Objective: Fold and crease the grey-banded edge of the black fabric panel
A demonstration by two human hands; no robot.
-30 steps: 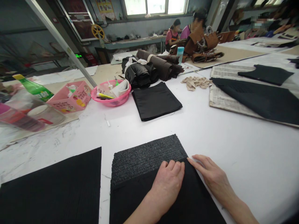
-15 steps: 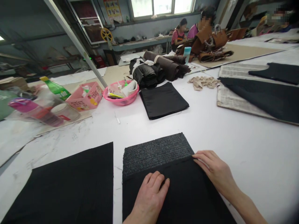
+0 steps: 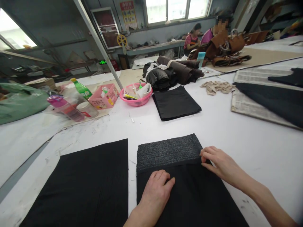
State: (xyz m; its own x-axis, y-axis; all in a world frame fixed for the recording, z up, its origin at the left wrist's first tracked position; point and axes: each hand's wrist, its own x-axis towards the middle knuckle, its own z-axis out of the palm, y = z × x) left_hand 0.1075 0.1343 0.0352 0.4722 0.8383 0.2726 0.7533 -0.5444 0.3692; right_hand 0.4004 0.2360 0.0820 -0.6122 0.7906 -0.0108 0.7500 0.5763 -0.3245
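Note:
A sheet of black fabric (image 3: 194,195) lies over a dark grey textured panel (image 3: 168,151), whose far strip shows beyond the fabric's edge. My left hand (image 3: 157,192) rests on top of the fabric, palm down, fingers slightly bent and holding nothing. At the fabric's far right corner, my right hand (image 3: 215,160) pinches the edge between thumb and fingers. To the left, separated by a narrow white gap, a second black fabric piece (image 3: 94,186) lies flat.
Beyond the panel is a stack of black sheets (image 3: 176,102). Left of it stand a pink basin (image 3: 136,101) with small items and a pink box (image 3: 104,96). Rolled dark material (image 3: 182,69) lies behind. A board (image 3: 246,108) bearing black pieces is at right. Two people sit at the back.
The view has swung left, so everything sits further right. My right hand's fingers have curled in more at the fabric's corner. My left hand stays on the fabric.

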